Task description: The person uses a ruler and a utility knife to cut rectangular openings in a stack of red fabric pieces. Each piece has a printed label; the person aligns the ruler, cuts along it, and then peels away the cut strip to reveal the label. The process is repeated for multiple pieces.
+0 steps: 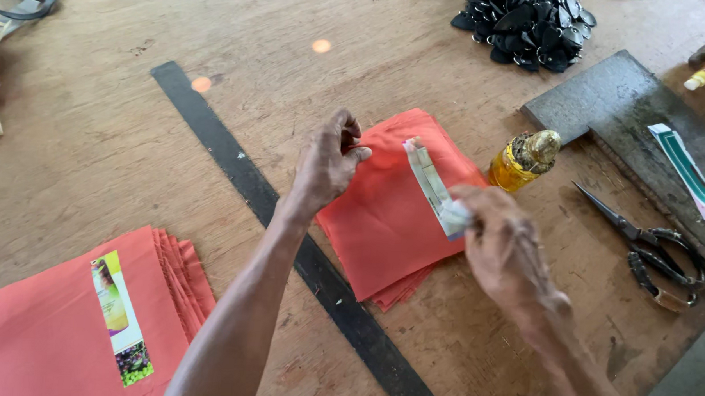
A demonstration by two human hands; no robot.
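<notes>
both bare arms reach forward, hands close together

left hand curled with fingertips bunched; right hand pinched shut, knuckles up.

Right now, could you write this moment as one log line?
right hand: holds paper strip | left hand: on red sheet stack | nearby: glue bottle, scissors, black ruler

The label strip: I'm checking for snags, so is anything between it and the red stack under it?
Nothing visible. The right hand holds the strip over the red stack; the glue bottle stands off to the side, beyond the stack's edge.
</notes>
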